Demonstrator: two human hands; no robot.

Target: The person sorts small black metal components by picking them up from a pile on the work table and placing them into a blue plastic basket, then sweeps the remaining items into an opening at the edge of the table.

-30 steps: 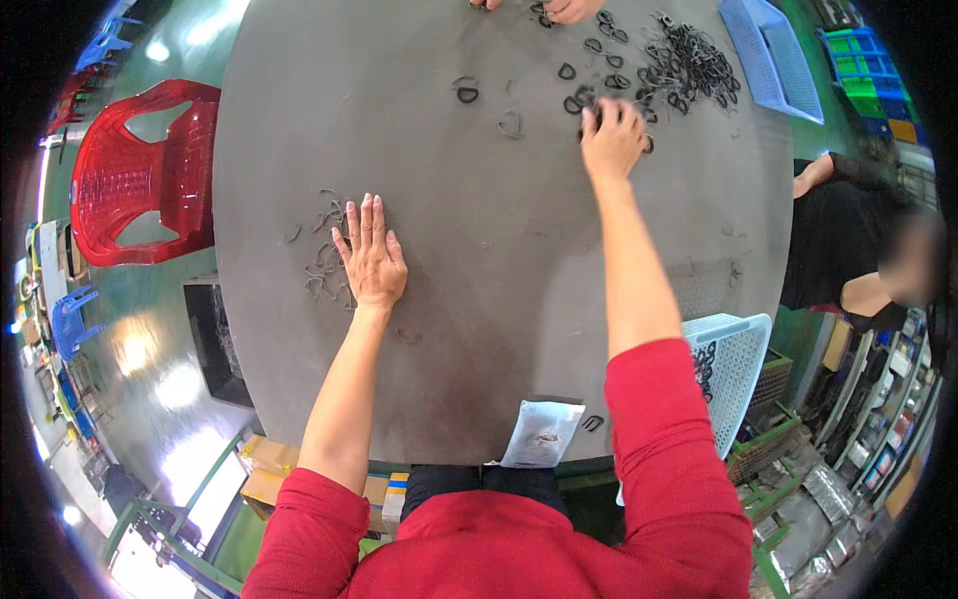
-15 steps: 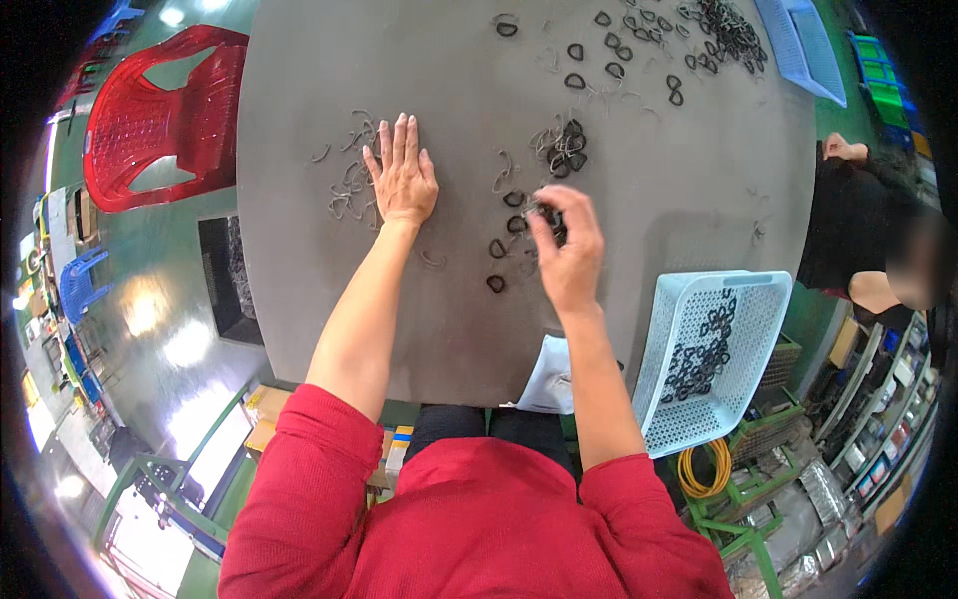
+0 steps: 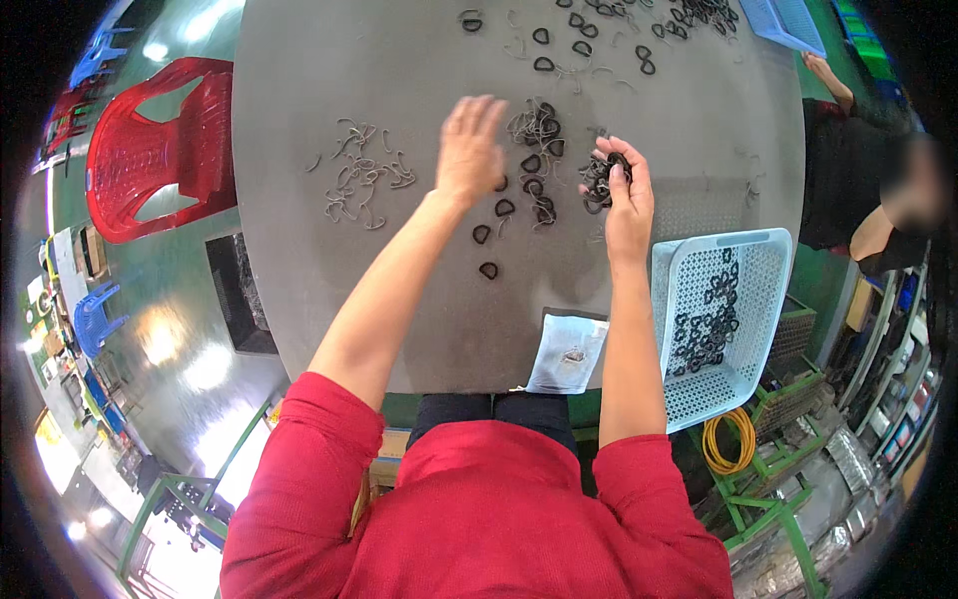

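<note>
Small black D-shaped rings (image 3: pixel 602 190), tangled with thin grey strips (image 3: pixel 590 173), bunch in the right grip (image 3: pixel 629 200), others loosely clustered across the desk (image 3: pixel 429 334).

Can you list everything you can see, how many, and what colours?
black rings: many, black, mid-table, far side, near-right basket, right hand
thin curly strips: many, grey, mostly left on table
table: one, grey, centre
near basket: one, light blue, right
far basket: one, blue, top right
packet: one, pale blue, table's near edge
large chair: one, red, left
coil: one, orange-yellow, lower right
co-worker: one, dark clothes, right
background clutter: uncountable, mixed, edges
sleeves: two, red, below
left hand: one, bare, beside mid-table rings
right hand: one, bare, holding rings
</note>
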